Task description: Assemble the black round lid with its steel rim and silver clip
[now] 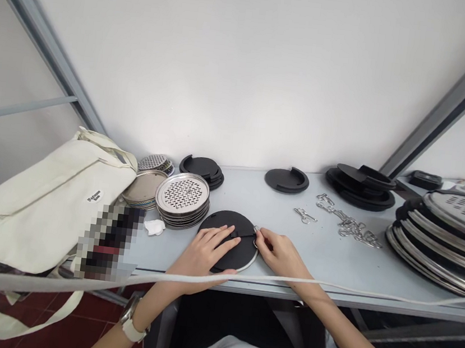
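A round black disc with a pale rim along its lower right edge lies on the table close to the front. Across its top, fingers spread, rests my left hand; the palm hides part of the disc. At the disc's right edge, my right hand is closed in a pinch on a small metal wire clip, only partly visible between the fingertips. Just left of the disc stands a stack of round metal grater plates.
Loose wire clips lie to the right. Black round holders sit along the wall. A tall stack of metal-rimmed discs stands at far right. A cream bag fills the left side. A white cable crosses in front.
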A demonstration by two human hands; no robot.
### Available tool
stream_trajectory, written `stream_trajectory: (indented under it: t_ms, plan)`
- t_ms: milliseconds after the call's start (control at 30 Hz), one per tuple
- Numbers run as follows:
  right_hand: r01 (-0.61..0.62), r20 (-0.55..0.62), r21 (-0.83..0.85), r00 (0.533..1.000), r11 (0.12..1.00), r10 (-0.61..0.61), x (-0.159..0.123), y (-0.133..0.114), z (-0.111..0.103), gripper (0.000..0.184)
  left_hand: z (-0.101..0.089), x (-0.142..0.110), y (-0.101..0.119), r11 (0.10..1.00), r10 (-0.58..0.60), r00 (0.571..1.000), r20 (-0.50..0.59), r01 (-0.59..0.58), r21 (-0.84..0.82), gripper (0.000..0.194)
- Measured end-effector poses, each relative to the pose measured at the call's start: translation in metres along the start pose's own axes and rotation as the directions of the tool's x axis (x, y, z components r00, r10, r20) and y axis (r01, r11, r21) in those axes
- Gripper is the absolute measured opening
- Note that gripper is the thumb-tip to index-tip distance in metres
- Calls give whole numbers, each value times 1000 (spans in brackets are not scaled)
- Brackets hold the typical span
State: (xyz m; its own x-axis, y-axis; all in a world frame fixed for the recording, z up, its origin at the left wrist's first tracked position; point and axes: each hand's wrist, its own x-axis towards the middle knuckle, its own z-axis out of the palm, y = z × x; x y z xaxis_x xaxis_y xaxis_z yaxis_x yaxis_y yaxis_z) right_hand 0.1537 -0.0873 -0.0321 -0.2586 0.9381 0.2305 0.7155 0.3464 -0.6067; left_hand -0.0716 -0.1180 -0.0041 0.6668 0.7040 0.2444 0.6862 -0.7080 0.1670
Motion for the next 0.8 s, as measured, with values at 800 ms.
stream_trajectory:
  t_ms: [800]
  plan:
    - [7, 15, -14, 1000, 1000, -7, 0, -3, -4, 34, 0, 0, 0, 1000, 6, 1000, -11, -6, -8, 55]
